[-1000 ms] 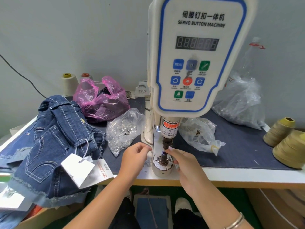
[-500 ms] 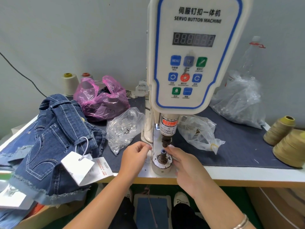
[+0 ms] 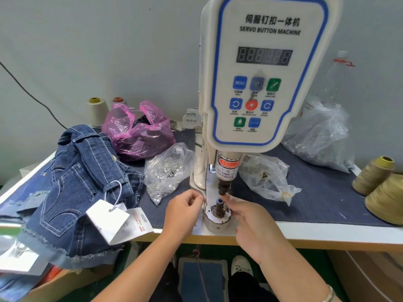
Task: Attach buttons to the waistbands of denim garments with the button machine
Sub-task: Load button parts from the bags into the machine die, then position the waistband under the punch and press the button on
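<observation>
head view: the button machine (image 3: 265, 83) stands on the table (image 3: 327, 227). the right hand (image 3: 250, 223) pinches something small at its punch; the left hand (image 3: 183, 211) is loosely curled beside the die. denim garments (image 3: 82, 182) lie left.

Dark blue denim garments (image 3: 72, 192) with white stitching, pink bag (image 3: 139, 131), white-and-blue button machine (image 3: 261, 73).

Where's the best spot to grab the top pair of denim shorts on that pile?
Judging by its pose, grip the denim shorts at the waistband, which lies bunched highest at the back of the pile; reach from the right, above the hang tags.
</observation>
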A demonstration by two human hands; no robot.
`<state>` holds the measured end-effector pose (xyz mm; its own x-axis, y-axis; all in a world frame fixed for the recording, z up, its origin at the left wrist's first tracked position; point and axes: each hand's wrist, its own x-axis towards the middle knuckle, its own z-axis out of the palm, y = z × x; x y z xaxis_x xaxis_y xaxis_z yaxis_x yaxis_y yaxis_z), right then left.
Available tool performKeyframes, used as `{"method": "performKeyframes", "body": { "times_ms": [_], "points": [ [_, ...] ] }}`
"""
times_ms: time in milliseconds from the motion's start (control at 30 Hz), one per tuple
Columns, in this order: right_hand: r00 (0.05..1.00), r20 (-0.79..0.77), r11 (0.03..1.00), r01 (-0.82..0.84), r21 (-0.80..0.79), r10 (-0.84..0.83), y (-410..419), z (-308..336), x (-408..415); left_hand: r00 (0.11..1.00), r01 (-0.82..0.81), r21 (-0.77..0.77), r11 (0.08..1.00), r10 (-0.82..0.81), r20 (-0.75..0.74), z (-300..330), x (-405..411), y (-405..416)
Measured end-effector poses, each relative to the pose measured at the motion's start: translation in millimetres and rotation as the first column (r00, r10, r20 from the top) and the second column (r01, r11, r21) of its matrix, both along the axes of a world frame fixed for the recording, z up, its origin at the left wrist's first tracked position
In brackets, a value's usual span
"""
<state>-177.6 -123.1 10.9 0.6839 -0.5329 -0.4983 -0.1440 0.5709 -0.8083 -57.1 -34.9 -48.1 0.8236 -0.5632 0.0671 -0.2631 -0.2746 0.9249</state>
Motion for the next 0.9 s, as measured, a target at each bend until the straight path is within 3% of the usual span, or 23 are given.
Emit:
{"method": "performKeyframes", "body": {
  "times_ms": [133,200,300,367,433,500,567,633,700,800,833,900],
  "points": [
    [0.990,-0.130,0.962,0.019,-0.274,-0.057,-7.0,-4.7,1.1,0.996,0.043,-0.041,0.998,-0.040,0.076,10.7,-7.1,11.8],
    [0.988,-0.108,0.895,0.052,-0.444,-0.111,-11.8,-6.1,-4.3,0.974,0.048,-0.056,0.997,-0.035,0.225,24.9,-4.3,22.8],
    [0.995,-0.042,0.839,0.052,-0.542,-0.089,-15.9,-15.3,-16.3,0.809,-0.027,-0.128,0.991,0.097,0.580,58.6,13.7,47.2],
    [0.999,-0.031,0.772,-0.013,-0.636,-0.009,-12.7,-23.3,-23.8,0.666,-0.207,-0.212,0.955,0.296,0.685,77.4,38.7,65.2],
    [0.999,0.002,0.565,-0.021,-0.824,0.040,-4.7,-29.4,-31.2,0.628,-0.463,-0.126,0.877,0.425,0.652,87.8,71.3,82.4],
    [0.985,0.066,0.280,0.019,-0.960,0.160,8.2,-32.1,-37.7,0.735,-0.595,0.185,0.782,0.435,0.520,89.6,97.3,95.7],
    [0.936,0.056,0.115,0.017,-0.993,0.349,24.7,-31.0,-38.2,0.830,-0.536,0.420,0.732,0.365,0.422,82.5,107.9,102.3],
    [0.884,0.005,0.044,-0.017,-0.999,0.467,37.3,-29.6,-28.7,0.865,-0.470,0.422,0.775,0.310,0.394,72.4,108.1,102.9],
    [0.857,-0.088,0.023,-0.116,-0.993,0.508,48.6,-22.8,-11.0,0.873,-0.419,0.286,0.862,0.297,0.386,67.8,99.8,100.3],
    [0.855,-0.221,0.001,-0.251,-0.968,0.469,61.4,-10.8,24.8,0.854,-0.385,0.097,0.918,0.315,0.414,72.8,85.5,91.0],
    [0.852,-0.250,0.048,-0.305,-0.951,0.460,64.5,-8.3,38.5,0.854,-0.357,0.045,0.933,0.307,0.420,76.0,79.5,86.9],
    [0.836,-0.263,0.302,-0.440,-0.846,0.481,68.7,-1.2,65.7,0.865,-0.264,-0.018,0.964,0.245,0.438,80.7,65.9,77.3]
  ]
}}
